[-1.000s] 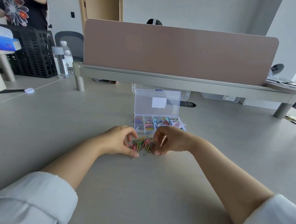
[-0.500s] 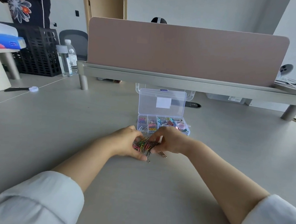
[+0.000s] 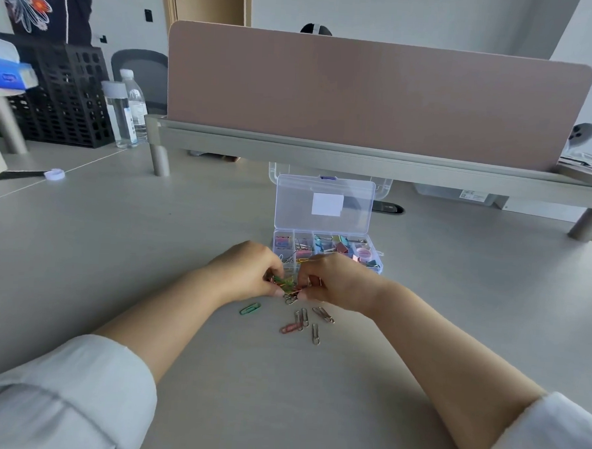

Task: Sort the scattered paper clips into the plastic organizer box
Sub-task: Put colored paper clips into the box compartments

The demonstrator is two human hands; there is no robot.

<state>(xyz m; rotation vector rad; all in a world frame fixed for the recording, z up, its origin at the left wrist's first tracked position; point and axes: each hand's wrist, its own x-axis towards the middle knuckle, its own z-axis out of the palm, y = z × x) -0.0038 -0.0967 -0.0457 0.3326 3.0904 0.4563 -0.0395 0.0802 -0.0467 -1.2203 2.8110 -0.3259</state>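
Left hand (image 3: pixel 247 273) and right hand (image 3: pixel 336 283) curl together, pinching a clip bunch (image 3: pixel 287 285); loose clips (image 3: pixel 304 319) lie nearer, organizer box (image 3: pixel 377 263) beyond.

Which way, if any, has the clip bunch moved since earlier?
Yes: the clip bunch rose toward the organizer box, pinched between left hand and right hand, leaving loose clips behind.

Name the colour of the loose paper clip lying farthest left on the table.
The paper clip is green; head view.
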